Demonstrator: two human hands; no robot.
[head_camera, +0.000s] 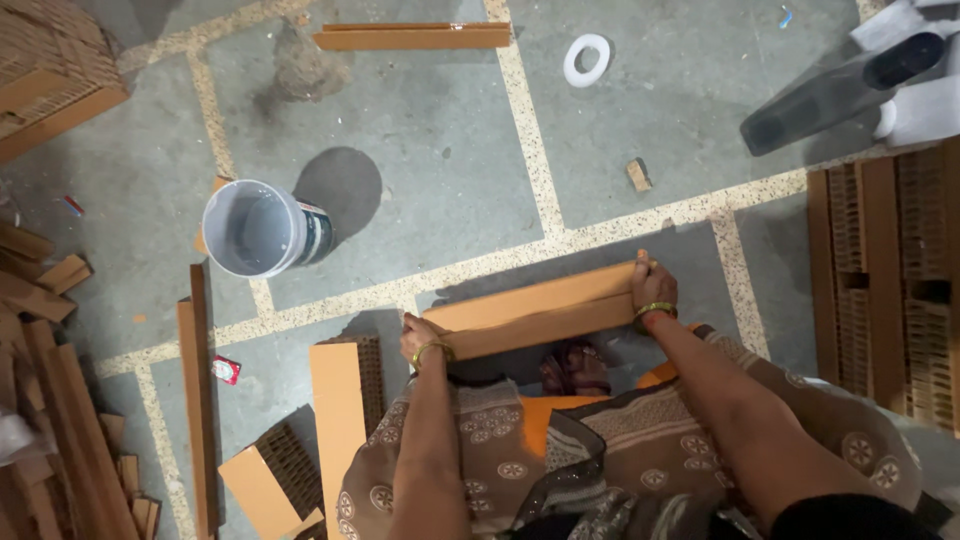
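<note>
I hold a long brown cardboard strip (535, 312) level above my lap — my left hand (422, 340) closed on its left end, my right hand (652, 290) closed on its right end. On the floor (450, 130): a grey plastic bucket (258, 228) beyond my left hand, honeycomb cardboard blocks (345, 400) just beside my left knee.

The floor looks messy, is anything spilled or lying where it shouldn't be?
Nothing is spilled. The grey bucket stands upright. Odd bits lie loose: a white ring, a small brown block and a little red packet sit scattered on the floor. The left hand and right hand hold a brown cardboard strip by its ends.
</note>
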